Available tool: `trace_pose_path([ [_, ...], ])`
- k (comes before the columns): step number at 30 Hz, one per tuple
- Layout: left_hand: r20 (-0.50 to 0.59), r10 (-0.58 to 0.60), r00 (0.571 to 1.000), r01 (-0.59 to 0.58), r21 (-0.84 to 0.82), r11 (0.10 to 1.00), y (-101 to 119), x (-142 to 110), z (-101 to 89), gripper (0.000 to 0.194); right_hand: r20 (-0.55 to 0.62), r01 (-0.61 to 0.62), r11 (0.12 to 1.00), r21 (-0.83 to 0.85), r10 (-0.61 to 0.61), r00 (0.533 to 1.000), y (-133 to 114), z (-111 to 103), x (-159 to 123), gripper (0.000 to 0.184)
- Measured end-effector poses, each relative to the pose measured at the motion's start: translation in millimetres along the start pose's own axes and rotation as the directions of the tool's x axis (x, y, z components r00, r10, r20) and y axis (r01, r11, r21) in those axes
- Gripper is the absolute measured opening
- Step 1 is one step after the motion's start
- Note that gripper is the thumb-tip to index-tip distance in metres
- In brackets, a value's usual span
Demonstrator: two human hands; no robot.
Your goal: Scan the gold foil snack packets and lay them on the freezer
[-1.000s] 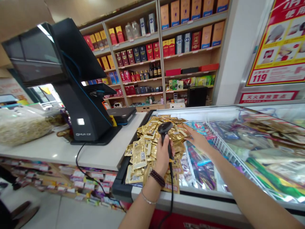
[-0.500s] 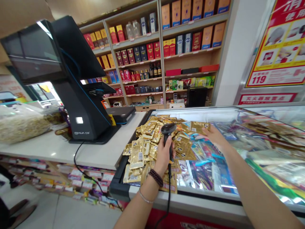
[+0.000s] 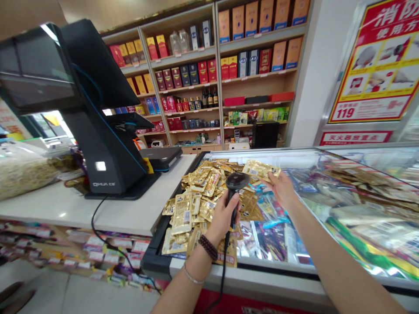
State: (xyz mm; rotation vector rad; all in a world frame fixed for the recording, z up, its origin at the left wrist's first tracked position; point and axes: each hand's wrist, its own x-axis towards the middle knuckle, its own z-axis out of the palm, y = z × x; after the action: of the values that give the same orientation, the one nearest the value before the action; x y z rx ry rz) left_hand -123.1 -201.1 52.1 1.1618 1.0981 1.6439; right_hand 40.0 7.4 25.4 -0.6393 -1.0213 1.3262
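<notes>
Wrapped around the handle of a black corded barcode scanner (image 3: 237,179) is my left hand (image 3: 223,217), with the scanner head pointing away from me. My right hand (image 3: 282,188) pinches the right end of a gold foil packet (image 3: 258,168), raised just beyond the scanner head. A heap of similar gold packets (image 3: 183,213) lies on the left end of the glass-topped freezer (image 3: 252,264), under and around my left hand. Through the glass below my right hand show blue and purple packages (image 3: 271,209).
A black checkout terminal (image 3: 111,152) stands on the white counter (image 3: 131,218) at the left, with its cable hanging over the front edge. Beyond the freezer are shelves (image 3: 186,91) of boxes and bottles. A safety poster (image 3: 376,74) hangs at the right.
My right hand has moved left and brought the gold packet closer to the scanner head, tilting it up. The left hand keeps its grip on the scanner. The view has shifted slightly.
</notes>
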Motion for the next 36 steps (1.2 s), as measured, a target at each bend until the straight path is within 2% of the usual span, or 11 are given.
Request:
trace_pose_path([
  [4,0.034,-0.005,0.999,0.004,0.021,1.000,0.1,-1.2,0.2,0.069,-0.010,-0.016,1.000,-0.023,0.016,1.000,-1.9,-4.6,3.4,0.041],
  [12,0.045,0.003,0.999,-0.004,0.019,1.000,-2.8,-0.4,-1.1,0.068,0.067,-0.003,1.000,-0.027,0.004,0.998,1.1,-16.7,10.3,0.049],
  [20,0.067,-0.002,0.998,0.001,0.013,1.000,1.9,-1.7,-1.3,0.071,0.057,0.011,1.000,-0.026,-0.010,0.998,3.8,-18.2,12.2,0.058],
  [24,0.065,-0.017,0.998,0.016,0.019,1.000,1.3,-2.1,-1.2,0.072,0.095,0.016,1.000,-0.002,-0.016,0.995,2.2,-18.9,10.5,0.064],
  [28,0.057,-0.023,0.998,0.022,0.008,1.000,3.2,-2.7,-0.3,0.072,0.091,0.031,1.000,0.004,-0.031,0.995,4.4,-21.3,13.5,0.059],
  [30,0.042,-0.026,0.999,0.027,-0.002,1.000,5.5,-2.9,0.7,0.074,0.019,0.039,0.999,-0.001,-0.039,0.999,6.6,-25.5,19.4,0.050],
  [32,0.009,-0.028,1.000,0.028,-0.015,1.000,8.1,-3.3,2.0,0.076,-0.137,0.040,0.999,-0.012,-0.042,0.990,7.6,-33.4,27.8,0.037],
  [34,-0.033,-0.020,0.999,0.019,-0.022,1.000,10.1,-3.8,3.1,0.076,-0.341,0.021,0.999,-0.033,-0.031,0.940,5.6,-46.3,37.5,0.026],
  [36,-0.073,-0.007,0.997,0.005,-0.023,1.000,11.1,-4.1,3.2,0.075,-0.502,-0.006,0.998,-0.058,-0.024,0.865,-1.0,-64.4,47.3,0.020],
])
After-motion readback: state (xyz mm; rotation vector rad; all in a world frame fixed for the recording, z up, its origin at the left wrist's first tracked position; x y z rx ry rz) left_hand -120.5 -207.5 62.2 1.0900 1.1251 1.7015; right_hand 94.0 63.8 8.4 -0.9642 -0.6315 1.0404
